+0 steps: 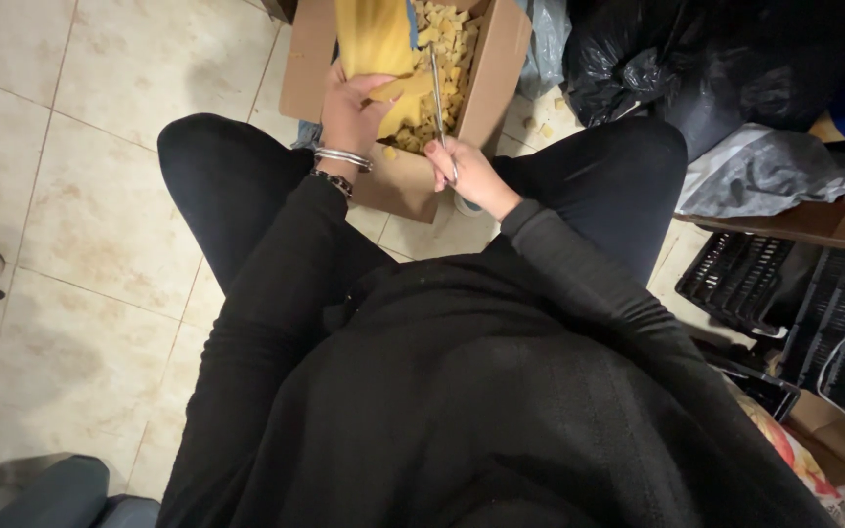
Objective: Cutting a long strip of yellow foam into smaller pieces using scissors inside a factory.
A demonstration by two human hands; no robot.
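The box (413, 181) on the floor between the knees already holds many small yellow pieces (447, 44), while the left hand (352, 110) grips closed an uncut yellow sheet (374, 39) and the right hand (466, 171) is closed on scissors (437, 88).

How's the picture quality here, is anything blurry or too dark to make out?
Head view: lighting is dim and warm; the black clothing merges into one dark mass with little detail. The left hand on the yellow sheet and the right hand holding scissors are slightly soft but readable. The black bags lose detail in shadow; the floor tiles show mild glare.
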